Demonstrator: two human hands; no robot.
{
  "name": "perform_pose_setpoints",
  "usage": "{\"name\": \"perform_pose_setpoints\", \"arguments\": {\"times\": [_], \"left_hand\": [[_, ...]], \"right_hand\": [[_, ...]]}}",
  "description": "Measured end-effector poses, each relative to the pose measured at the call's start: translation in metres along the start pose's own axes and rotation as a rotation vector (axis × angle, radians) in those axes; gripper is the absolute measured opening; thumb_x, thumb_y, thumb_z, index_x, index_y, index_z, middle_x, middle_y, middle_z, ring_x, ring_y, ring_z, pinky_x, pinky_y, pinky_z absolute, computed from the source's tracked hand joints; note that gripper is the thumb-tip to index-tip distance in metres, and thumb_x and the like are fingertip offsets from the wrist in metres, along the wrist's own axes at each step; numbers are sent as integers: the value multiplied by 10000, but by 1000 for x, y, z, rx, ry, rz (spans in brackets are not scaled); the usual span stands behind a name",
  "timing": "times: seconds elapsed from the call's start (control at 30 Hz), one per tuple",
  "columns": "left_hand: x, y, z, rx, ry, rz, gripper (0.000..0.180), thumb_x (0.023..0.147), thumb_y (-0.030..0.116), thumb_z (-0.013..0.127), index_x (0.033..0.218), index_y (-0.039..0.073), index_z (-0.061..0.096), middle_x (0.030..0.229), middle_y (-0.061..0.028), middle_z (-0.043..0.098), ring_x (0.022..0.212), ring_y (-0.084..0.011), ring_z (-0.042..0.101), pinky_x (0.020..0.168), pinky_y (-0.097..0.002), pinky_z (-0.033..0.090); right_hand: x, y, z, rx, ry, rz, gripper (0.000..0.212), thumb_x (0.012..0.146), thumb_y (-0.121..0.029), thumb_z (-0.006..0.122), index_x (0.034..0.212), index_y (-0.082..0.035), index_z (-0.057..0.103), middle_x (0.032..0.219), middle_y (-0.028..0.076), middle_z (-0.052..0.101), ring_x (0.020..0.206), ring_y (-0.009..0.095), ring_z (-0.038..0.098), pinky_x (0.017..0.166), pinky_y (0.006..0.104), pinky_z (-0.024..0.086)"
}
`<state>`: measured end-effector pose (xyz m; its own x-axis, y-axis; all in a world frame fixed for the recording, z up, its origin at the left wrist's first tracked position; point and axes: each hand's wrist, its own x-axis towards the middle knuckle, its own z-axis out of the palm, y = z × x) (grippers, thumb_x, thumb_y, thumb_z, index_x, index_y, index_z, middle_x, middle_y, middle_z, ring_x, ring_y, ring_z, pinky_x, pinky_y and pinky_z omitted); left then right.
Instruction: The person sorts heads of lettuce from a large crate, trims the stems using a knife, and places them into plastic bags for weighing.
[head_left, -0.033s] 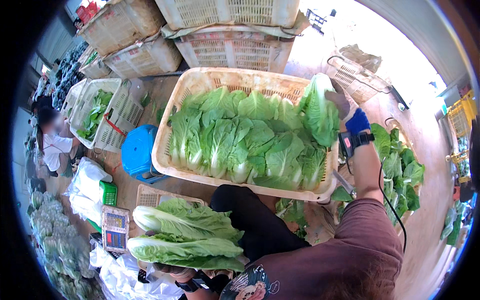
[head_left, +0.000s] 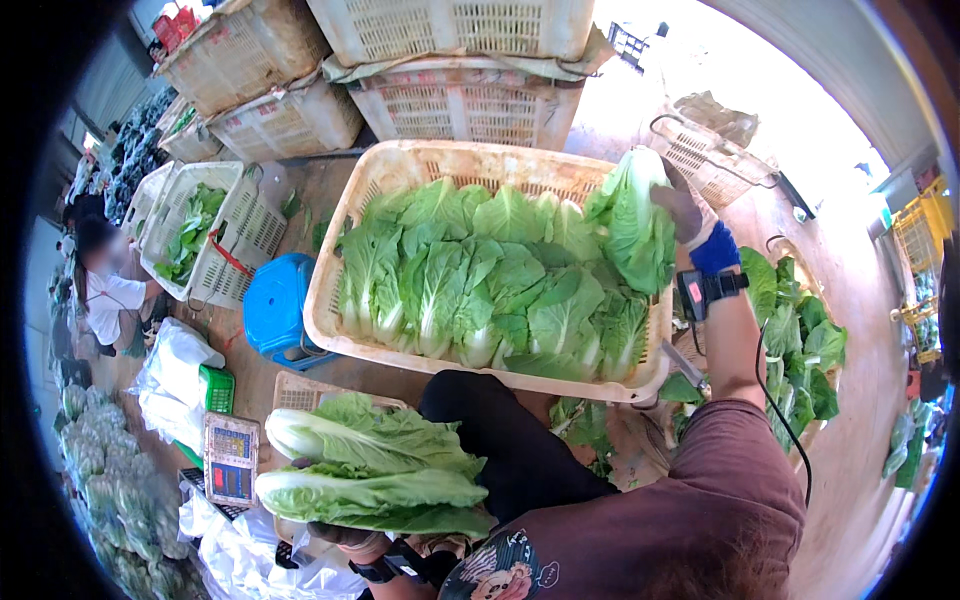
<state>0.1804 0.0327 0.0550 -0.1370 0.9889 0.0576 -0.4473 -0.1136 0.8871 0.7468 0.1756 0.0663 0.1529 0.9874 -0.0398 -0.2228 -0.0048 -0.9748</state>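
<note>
A long Chinese cabbage stands tilted at the right end of a cream plastic crate, with my gloved right hand closed round its far right side. Rows of leafy Chinese cabbages fill that crate. At lower left, my gloved left hand grips the nearer cabbage; most of its fingers are hidden beneath and behind the leaves. Alongside it lies another Chinese cabbage, its pale base to the left. Both are over a scale, whose panel shows at their left.
A blue stool stands left of the crate, near a white crate of leaves. Stacked crates rise behind. Loose greens lie at right, a knife by my right forearm. A person sits far left; plastic bags lie nearby.
</note>
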Motion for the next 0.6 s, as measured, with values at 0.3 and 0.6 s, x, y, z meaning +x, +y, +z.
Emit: {"name": "perform_pose_setpoints", "arguments": {"times": [0.3, 0.6], "left_hand": [[7, 55, 38, 508, -115, 71, 818, 617, 248, 786, 1294, 39, 379, 1131, -119, 579, 1015, -264, 579, 914, -379, 456], [-16, 63, 59, 937, 236, 682, 866, 543, 170, 873, 1252, 107, 380, 945, -153, 662, 856, -287, 664, 812, -387, 513]], "right_hand": [[-75, -32, 118, 89, -385, -310, 790, 635, -57, 725, 1353, -36, 396, 1265, 82, 525, 1168, 209, 503, 997, 351, 392], [-132, 16, 259, 608, -642, -232, 766, 681, -25, 741, 1356, -60, 380, 1333, 110, 474, 1207, 258, 477, 1005, 408, 397]]}}
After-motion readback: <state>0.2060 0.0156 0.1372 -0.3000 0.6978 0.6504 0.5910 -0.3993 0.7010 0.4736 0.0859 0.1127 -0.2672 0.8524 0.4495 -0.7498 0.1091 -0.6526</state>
